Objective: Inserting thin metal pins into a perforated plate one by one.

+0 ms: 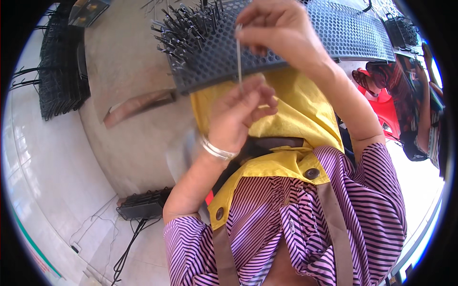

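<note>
A thin, pale rod or strip [239, 59] is stretched upright between my hands. My right hand [288, 40] is closed in a pinch on its upper end, above the near part of a dark perforated mat or rack [329, 35]. My left hand [241, 107], with bangles at the wrist, is lower and nearer to me. Its thumb and fingertips come together at the rod's lower end, and the other fingers are loosely curled and slightly blurred. To the left of the rod, a heap of thin black metal pieces with shiny tips [191, 31] lies on the perforated surface.
A yellow apron [305, 105] covers my lap. To the left is a worn brown surface [124, 62] with a slot-like opening [143, 106]. Stacked black wire racks [62, 66] stand farther left, and more black pieces [145, 202] lie lower left. Another person's arm [422, 112] shows at the right.
</note>
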A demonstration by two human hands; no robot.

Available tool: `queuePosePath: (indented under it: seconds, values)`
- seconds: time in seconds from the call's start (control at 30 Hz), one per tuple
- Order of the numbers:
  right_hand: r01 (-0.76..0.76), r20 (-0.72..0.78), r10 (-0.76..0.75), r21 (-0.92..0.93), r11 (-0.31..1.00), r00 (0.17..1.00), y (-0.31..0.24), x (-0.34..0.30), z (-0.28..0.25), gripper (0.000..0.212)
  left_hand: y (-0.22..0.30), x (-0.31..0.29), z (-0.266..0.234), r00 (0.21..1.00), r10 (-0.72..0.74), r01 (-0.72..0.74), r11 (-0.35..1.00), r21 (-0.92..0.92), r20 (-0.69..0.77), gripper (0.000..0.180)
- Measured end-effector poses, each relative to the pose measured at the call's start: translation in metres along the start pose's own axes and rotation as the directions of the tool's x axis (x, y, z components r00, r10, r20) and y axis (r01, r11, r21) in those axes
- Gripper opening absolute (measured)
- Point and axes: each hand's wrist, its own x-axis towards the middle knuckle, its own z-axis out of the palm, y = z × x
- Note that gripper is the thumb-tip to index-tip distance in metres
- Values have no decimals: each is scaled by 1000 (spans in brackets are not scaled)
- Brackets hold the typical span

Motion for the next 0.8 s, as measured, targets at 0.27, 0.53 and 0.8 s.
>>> queuePosePath:
  seconds: [0.27, 0.53, 0.8]
  values:
    - [466, -285, -604, -427, 775, 744, -10, 16, 14, 13, -4, 2, -5, 999, -44, 44, 998, -45, -1, 39]
    - [649, -55, -783, -526, 550, 619, 28, 28, 18, 12, -6, 2, -5, 997, -82, 82, 992, -96, 3, 38]
    - [729, 253, -713, -463, 504, 654, 27, 42, 18, 11, -5, 2, -8, 996, -92, 91, 992, -84, -8, 38]
